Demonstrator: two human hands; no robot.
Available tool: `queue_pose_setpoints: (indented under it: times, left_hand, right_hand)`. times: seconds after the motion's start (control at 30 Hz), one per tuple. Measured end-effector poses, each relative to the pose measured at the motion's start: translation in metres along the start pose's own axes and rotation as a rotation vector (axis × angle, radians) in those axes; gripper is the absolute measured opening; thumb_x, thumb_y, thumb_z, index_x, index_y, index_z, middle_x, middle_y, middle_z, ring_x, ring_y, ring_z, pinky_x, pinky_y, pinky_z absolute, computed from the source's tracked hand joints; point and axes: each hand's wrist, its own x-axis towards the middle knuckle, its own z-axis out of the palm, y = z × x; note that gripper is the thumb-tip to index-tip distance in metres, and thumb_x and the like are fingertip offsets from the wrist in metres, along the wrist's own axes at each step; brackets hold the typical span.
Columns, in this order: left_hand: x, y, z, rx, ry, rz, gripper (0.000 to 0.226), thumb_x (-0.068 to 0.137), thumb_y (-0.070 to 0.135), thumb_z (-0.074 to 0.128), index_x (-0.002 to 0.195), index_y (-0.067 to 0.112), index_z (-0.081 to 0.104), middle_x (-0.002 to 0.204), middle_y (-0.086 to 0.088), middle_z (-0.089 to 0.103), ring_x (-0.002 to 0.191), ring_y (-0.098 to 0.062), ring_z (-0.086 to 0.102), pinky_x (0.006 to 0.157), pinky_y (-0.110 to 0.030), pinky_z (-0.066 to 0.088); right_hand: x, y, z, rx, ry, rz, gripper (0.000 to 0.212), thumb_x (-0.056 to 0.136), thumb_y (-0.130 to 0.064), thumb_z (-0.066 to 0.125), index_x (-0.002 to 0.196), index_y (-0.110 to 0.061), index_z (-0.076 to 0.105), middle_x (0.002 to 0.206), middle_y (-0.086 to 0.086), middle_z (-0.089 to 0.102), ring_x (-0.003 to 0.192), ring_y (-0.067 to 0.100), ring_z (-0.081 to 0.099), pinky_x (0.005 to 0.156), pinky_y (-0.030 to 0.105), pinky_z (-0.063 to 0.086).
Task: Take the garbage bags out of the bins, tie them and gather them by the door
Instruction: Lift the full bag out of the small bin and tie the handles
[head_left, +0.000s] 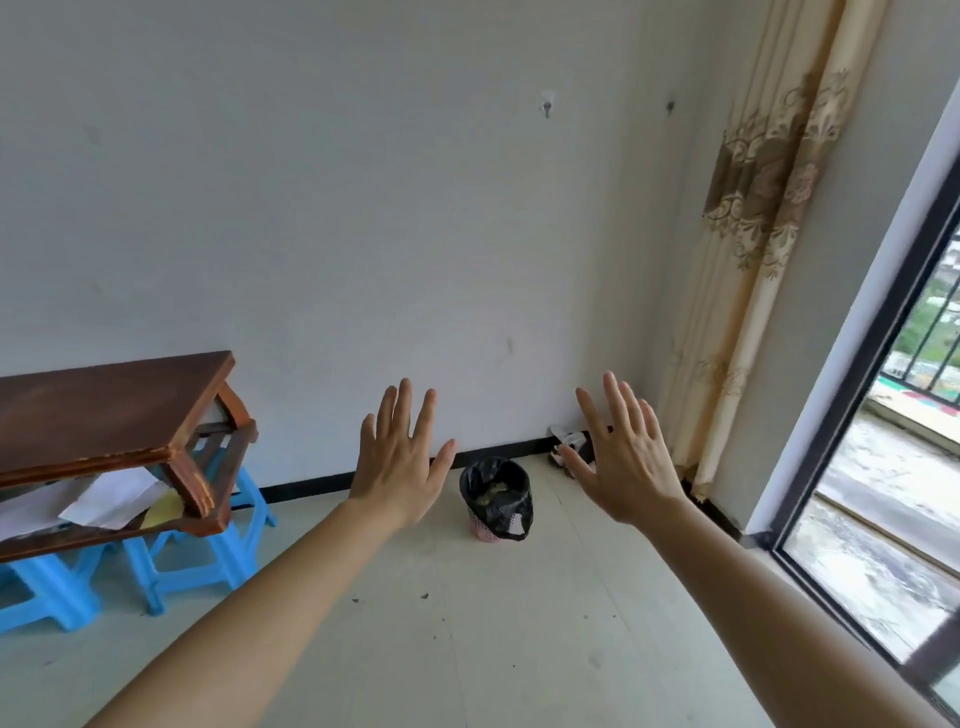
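Head view, wide-angle, looking fwd and down into a room corner. Two bare forearms are stretched out from the bottom edge. The L hand (400, 457) is held up just left of centre, back toward the camera, fingers straight and spread; nothing is held. The R hand (623, 462) is raised likewise just right of centre, fingers straight and spread, nothing gripped. Both hands are in the air, apart from each other and touching nothing.

Btw. the hands, at approx. 6 o'clock from frame centre, a small pink bin (485, 533) stands upright on the pale tiled floor (519, 634), near the black skirting of the white wall. A black garbage bag (517, 506) is fitted inside it, its top folded over the rim and draped down the outside. Some rubbish is seen inside, too small to identify.

At 8 o'clock, a dark wooden table (104, 410) w/ a lower shelf is seen; papers (114, 499) lie on that shelf. Blue plastic stools (208, 551) are tucked beneath it. At 1 o'clock from the bin, footwear (569, 446) lies by the wall, partly hidden by the R hand. A cream patterned curtain (763, 234) hangs at 2 o'clock. A dark-framed glass door (857, 415) is seen at 4 o'clock, w/ a balcony beyond.
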Motion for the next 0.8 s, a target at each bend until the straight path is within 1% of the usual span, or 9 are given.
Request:
queue_pose_setpoints:
  times: [0.1,0.17,0.27,0.37,0.47,0.6,0.7,0.8]
  left_hand:
    - [0.078,0.008,0.049,-0.004,-0.028,0.007,0.073,0.099,0.059,0.01,0.158,0.021,-0.007,0.167,-0.013,-0.015,0.153,-0.029,-0.012,0.122,-0.05,0.006]
    - [0.133,0.016,0.081,-0.027,-0.06,-0.02,0.072,0.1,0.058,0.012,0.159,0.021,-0.007,0.167,-0.014,-0.015,0.154,-0.03,-0.011,0.122,-0.05,0.008]
    - [0.207,0.023,0.118,-0.079,-0.136,-0.094,0.071,0.101,0.058,0.014,0.159,0.022,-0.007,0.167,-0.013,-0.015,0.154,-0.03,-0.01,0.123,-0.051,0.009]
    - [0.279,0.018,0.141,-0.099,-0.152,-0.128,0.073,0.099,0.061,0.012,0.158,0.024,-0.01,0.166,-0.012,-0.018,0.154,-0.03,-0.012,0.123,-0.051,0.008]
    - [0.339,0.001,0.161,-0.07,-0.155,-0.124,0.073,0.099,0.061,0.011,0.158,0.025,-0.012,0.166,-0.012,-0.018,0.154,-0.03,-0.011,0.122,-0.05,0.009]
    - [0.408,-0.035,0.212,-0.042,-0.178,-0.138,0.072,0.099,0.061,0.012,0.157,0.027,-0.016,0.165,-0.013,-0.021,0.153,-0.032,-0.012,0.122,-0.051,0.01]
    - [0.459,-0.066,0.267,-0.054,-0.248,-0.165,0.072,0.099,0.061,0.011,0.155,0.028,-0.021,0.164,-0.012,-0.026,0.153,-0.033,-0.015,0.122,-0.052,0.008]
    - [0.515,-0.1,0.334,-0.079,-0.342,-0.177,0.071,0.1,0.061,0.011,0.154,0.029,-0.024,0.163,-0.013,-0.028,0.153,-0.034,-0.015,0.122,-0.054,0.008]
  right_hand:
    - [0.058,0.034,0.055,0.015,-0.013,0.013,0.078,0.096,-0.064,0.03,0.158,-0.018,0.016,0.164,0.02,0.007,0.151,0.037,0.014,0.121,0.051,0.019]
    - [0.099,0.06,0.09,0.019,-0.038,0.035,0.079,0.095,-0.064,0.027,0.158,-0.017,0.015,0.164,0.02,0.007,0.151,0.037,0.014,0.121,0.05,0.019]
    - [0.164,0.098,0.131,0.035,-0.116,0.069,0.081,0.095,-0.066,0.023,0.159,-0.018,0.007,0.165,0.019,0.001,0.152,0.036,0.009,0.122,0.049,0.015]
    - [0.24,0.132,0.163,0.024,-0.122,0.063,0.082,0.096,-0.066,0.024,0.159,-0.019,0.0,0.165,0.019,-0.002,0.152,0.035,0.008,0.122,0.048,0.015]
    - [0.31,0.151,0.193,0.031,-0.153,0.094,0.083,0.097,-0.064,0.027,0.158,-0.018,-0.004,0.165,0.019,-0.002,0.152,0.034,0.007,0.123,0.047,0.014]
    - [0.383,0.159,0.258,0.026,-0.194,0.055,0.084,0.096,-0.066,0.027,0.158,-0.019,-0.007,0.165,0.018,-0.003,0.152,0.034,0.007,0.123,0.048,0.012]
    - [0.43,0.16,0.322,0.018,-0.254,0.047,0.084,0.096,-0.067,0.024,0.158,-0.021,-0.009,0.165,0.017,-0.004,0.152,0.034,0.006,0.123,0.049,0.011]
    - [0.471,0.16,0.395,0.029,-0.336,0.078,0.084,0.096,-0.067,0.025,0.158,-0.021,-0.008,0.166,0.016,-0.004,0.153,0.033,0.004,0.123,0.049,0.01]
